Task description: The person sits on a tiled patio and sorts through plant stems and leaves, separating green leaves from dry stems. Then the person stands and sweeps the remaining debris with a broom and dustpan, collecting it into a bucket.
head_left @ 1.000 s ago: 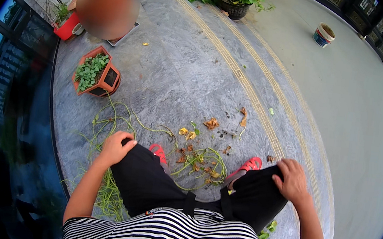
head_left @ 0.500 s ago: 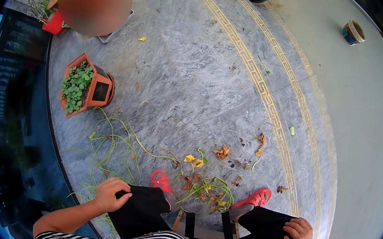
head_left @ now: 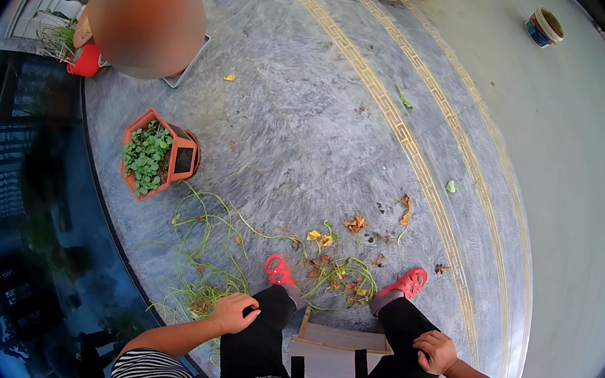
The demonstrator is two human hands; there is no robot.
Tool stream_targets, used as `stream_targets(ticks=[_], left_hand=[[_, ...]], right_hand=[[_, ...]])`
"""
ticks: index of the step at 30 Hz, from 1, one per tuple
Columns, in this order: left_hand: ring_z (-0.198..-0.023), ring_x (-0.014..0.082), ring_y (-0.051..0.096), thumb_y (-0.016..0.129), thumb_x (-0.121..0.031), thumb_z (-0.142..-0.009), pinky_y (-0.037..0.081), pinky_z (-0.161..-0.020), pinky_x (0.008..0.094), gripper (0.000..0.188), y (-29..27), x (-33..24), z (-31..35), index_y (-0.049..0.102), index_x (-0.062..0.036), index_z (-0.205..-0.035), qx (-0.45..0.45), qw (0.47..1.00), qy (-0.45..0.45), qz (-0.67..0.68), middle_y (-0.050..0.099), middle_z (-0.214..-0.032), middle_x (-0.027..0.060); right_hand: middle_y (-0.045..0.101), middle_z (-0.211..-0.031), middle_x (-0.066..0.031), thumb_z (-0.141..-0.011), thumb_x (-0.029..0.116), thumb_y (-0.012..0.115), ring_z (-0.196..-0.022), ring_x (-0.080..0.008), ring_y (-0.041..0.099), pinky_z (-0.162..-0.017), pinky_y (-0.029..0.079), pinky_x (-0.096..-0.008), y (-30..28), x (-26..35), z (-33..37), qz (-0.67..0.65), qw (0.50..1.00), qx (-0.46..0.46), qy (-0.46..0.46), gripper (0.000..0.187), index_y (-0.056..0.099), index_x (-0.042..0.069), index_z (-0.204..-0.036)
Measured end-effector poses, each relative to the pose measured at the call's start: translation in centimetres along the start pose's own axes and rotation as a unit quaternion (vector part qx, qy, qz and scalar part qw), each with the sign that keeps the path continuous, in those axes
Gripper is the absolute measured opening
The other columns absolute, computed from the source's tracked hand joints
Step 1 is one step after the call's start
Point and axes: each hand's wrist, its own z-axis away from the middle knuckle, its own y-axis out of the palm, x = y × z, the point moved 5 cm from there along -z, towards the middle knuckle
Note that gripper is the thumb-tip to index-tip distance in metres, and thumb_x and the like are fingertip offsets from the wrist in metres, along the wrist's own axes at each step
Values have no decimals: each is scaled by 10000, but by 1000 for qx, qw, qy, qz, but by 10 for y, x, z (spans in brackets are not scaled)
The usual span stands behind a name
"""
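My left hand (head_left: 234, 314) rests on my left knee, empty. Its fingers are loosely bent, with a gap between them and the thumb. On my right knee lies my right hand (head_left: 436, 352), also holding nothing, its fingers loosely bent over the dark trousers. Between my red shoes is a small heap of green vine stems (head_left: 352, 278) mixed with dry leaves. More long stems (head_left: 208, 253) trail over the grey stone floor beyond my left hand. Yellow leaves (head_left: 321, 238) and a brown dry leaf (head_left: 355, 223) lie ahead of my feet.
An orange planter with small green plants (head_left: 146, 158) stands at the left, near dark glass (head_left: 18, 230). A large blurred round shape (head_left: 146, 15) and a red pot (head_left: 85, 60) are at the far left. A bucket (head_left: 543, 28) stands far right. Below me is a pale box-like seat (head_left: 330, 362).
The view has shifted, so the planter and my legs appear farther right and more of the seat shows. Both hands remain resting on my knees.
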Motion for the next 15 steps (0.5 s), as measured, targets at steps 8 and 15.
stream_targets(ticks=[8, 15], left_hand=[[-1056, 392, 520, 572, -461, -819, 439, -869, 477, 616, 46, -23, 88, 402, -126, -1307, 23, 945, -317, -76, 490, -1200, 189], [-1211, 401, 431, 593, -683, -696, 387, -967, 467, 988, 22, -97, 184, 232, -151, -1447, 262, 851, -453, 30, 411, -1338, 269]], right_hand=[[588, -971, -84, -676, 152, 609, -906, -290, 550, -773, 473, -411, 27, 35, 36, 104, 948, -123, 273, 327, 581, 89, -996], [373, -1329, -259, -822, 539, 511, -1189, -433, 440, -975, 387, -478, 47, 88, 107, -143, 763, 52, 629, 825, 137, 161, -1452]])
